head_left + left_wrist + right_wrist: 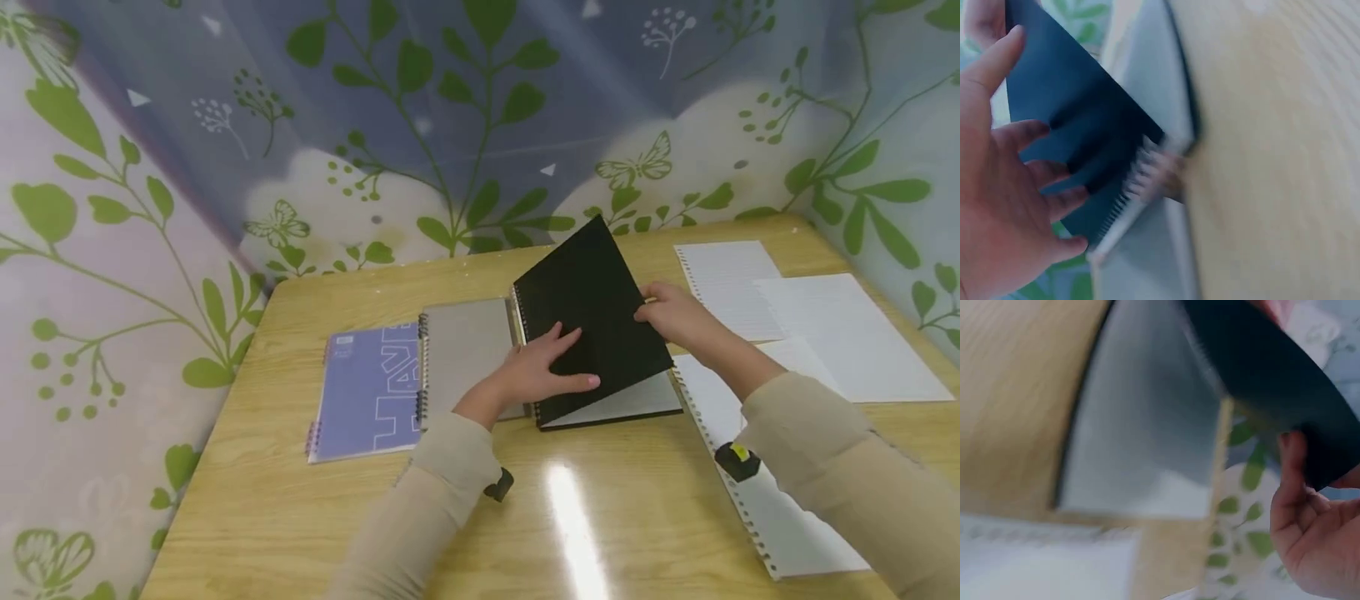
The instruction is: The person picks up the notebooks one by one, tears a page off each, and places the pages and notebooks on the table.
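A spiral notebook with a black cover lies in the middle of the table, its cover lifted at a slant over white pages. My right hand pinches the cover's outer edge; the right wrist view shows the thumb on one face of the black cover. Fingers spread, my left hand is at the cover's lower part near the rings; in the left wrist view the left hand has its fingertips at the black surface. Whether they touch it I cannot tell.
Left of the black notebook lie a grey ring notebook and a blue-purple notebook. Loose punched sheets overlap at the right, with another punched sheet under my right forearm. A leaf-patterned curtain stands behind the wooden table.
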